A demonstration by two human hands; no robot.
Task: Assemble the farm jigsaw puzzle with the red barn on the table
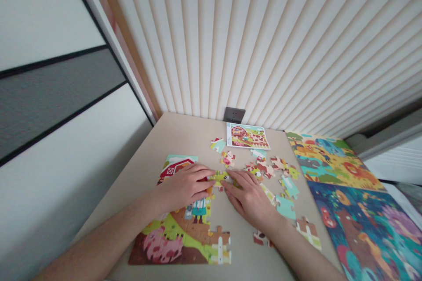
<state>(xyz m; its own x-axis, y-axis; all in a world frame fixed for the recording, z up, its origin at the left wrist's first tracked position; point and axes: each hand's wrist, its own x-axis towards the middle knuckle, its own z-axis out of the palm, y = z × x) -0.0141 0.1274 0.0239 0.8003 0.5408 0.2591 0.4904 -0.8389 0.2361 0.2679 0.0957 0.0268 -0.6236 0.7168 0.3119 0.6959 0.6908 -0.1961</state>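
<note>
A partly joined farm jigsaw puzzle [165,246] lies on the table, showing a pink pig, a path and a red barn. My left hand [186,184] rests over its upper part with fingers stretched out, fingertips at the left side of a yellow-green puzzle piece [220,178]. From the other side, the thumb and fingers of my right hand [249,195] close on that piece. It lies at the puzzle's right edge; whether it is locked in cannot be seen. My hands hide part of the barn and the figure in the blue apron.
Loose pieces lie to the right, among them a pale blue piece [285,207] and a fence piece [308,232]. A reference picture card [249,136] lies near the wall socket [234,114]. Two finished puzzles, a savanna scene [325,158] and a dark forest scene [365,228], cover the right side.
</note>
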